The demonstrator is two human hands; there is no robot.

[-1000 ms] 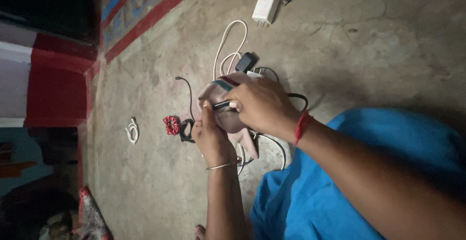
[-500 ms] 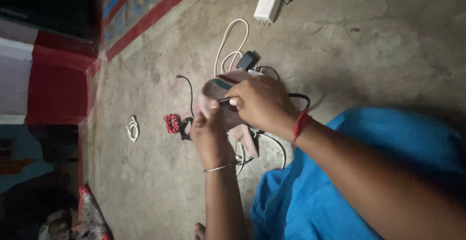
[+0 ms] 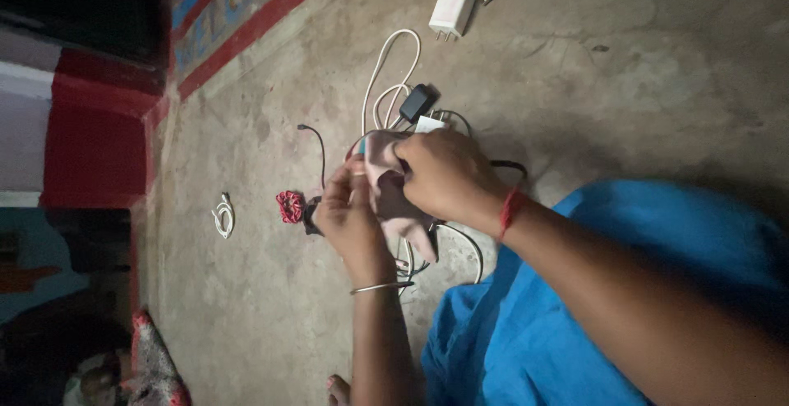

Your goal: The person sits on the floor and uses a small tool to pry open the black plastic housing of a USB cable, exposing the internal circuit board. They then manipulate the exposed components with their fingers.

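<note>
Two hands meet over a pale pink cloth pouch [image 3: 386,188] held just above a concrete floor [image 3: 625,69]. The left hand [image 3: 349,221], with a thin metal bangle [image 3: 380,288] at its wrist, has its fingers curled shut around the pouch's near side, gripping the fabric. The right hand [image 3: 444,176], with a red thread [image 3: 511,211] tied at its wrist, is closed over the pouch's other side, fingers folded down onto the cloth; whether anything else sits inside that grip cannot be told. A loose flap of the pouch hangs down between the two wrists.

Just beyond the pouch, partly under the right hand, lies a tangle of cables: a looped white cable [image 3: 386,77], a small black charger plug [image 3: 416,102] touching those loops, and thin black wires [image 3: 316,147] trailing out on either side. Close beside the pouch, next to the left hand, a red scrunchie [image 3: 289,206] rests on the floor. Farther from the pouch on that same side sits a small coiled white cord [image 3: 223,215], well apart. Well beyond the pouch, past the white loops, a white charger block [image 3: 451,10] lies on the floor. Blue fabric [image 3: 575,324] covers the person's lap beside the pouch.
</note>
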